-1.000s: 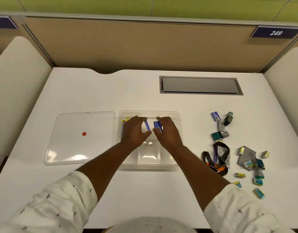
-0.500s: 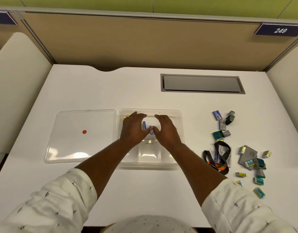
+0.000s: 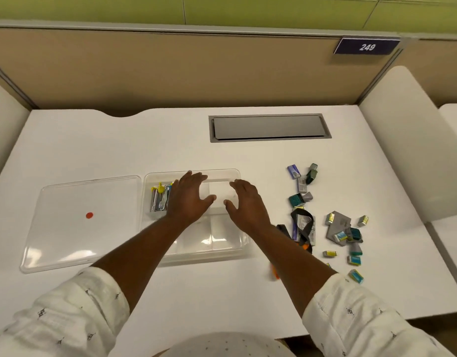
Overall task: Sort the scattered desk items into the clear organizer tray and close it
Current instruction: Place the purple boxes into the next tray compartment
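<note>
Organizer tray [image 3: 244, 243] sits mid-desk, clips [image 3: 159, 199] in its far-left compartment; my left hand [image 3: 187, 202] and right hand [image 3: 248, 206] hover spread, empty. Scattered boxes [image 3: 346, 235] right, lid [image 3: 78, 222] left, off.

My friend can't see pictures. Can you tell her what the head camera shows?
Two open, empty hands, left hand and right hand, hover over a clear organizer tray on a white desk. Clips and pins sit in its back-left compartment, its lid lies to the left, and small boxes and a lanyard are scattered to the right.
</note>
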Motion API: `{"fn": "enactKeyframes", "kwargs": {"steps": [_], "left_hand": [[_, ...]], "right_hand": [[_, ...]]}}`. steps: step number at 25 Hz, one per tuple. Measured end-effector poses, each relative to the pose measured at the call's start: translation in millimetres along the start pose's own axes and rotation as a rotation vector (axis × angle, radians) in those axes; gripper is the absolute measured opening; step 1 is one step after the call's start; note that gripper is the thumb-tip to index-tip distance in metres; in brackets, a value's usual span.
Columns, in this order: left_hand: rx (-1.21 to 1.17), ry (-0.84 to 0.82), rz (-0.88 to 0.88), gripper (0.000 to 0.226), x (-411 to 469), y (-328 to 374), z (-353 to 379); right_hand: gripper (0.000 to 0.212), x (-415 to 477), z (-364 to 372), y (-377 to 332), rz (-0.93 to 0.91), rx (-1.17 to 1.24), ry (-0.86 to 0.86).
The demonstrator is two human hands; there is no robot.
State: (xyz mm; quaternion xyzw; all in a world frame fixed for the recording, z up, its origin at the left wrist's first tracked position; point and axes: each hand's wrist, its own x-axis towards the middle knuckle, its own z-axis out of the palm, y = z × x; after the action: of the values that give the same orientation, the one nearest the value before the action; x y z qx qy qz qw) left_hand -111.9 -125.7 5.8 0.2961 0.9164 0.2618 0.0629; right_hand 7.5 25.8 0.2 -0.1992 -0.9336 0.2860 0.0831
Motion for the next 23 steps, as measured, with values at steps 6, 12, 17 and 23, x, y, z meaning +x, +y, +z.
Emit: {"fn": "enactKeyframes", "kwargs": {"steps": [6,12,17,23], "left_hand": [[-0.063,0.034,0.026,0.056,13.5,48.0,28.5],[-0.112,0.007,0.057,0.050,31.5,94.4,60.0],[-0.132,-0.070,0.109,0.046,54.6,127.5,92.4],[-0.066,-0.261,0.117,0.056,86.3,162.3,137.5]], "right_hand": [[0.055,-8.3,-31.1,51.1,0.064,-0.045,-0.009],[0.053,-10.7,-59.7,107.7,0.115,-0.074,0.005],[0.050,-2.8,-74.8,155.9,0.205,-0.058,0.014],[0.049,20.8,-82.7,195.4,0.256,-0.065,0.018]]}}
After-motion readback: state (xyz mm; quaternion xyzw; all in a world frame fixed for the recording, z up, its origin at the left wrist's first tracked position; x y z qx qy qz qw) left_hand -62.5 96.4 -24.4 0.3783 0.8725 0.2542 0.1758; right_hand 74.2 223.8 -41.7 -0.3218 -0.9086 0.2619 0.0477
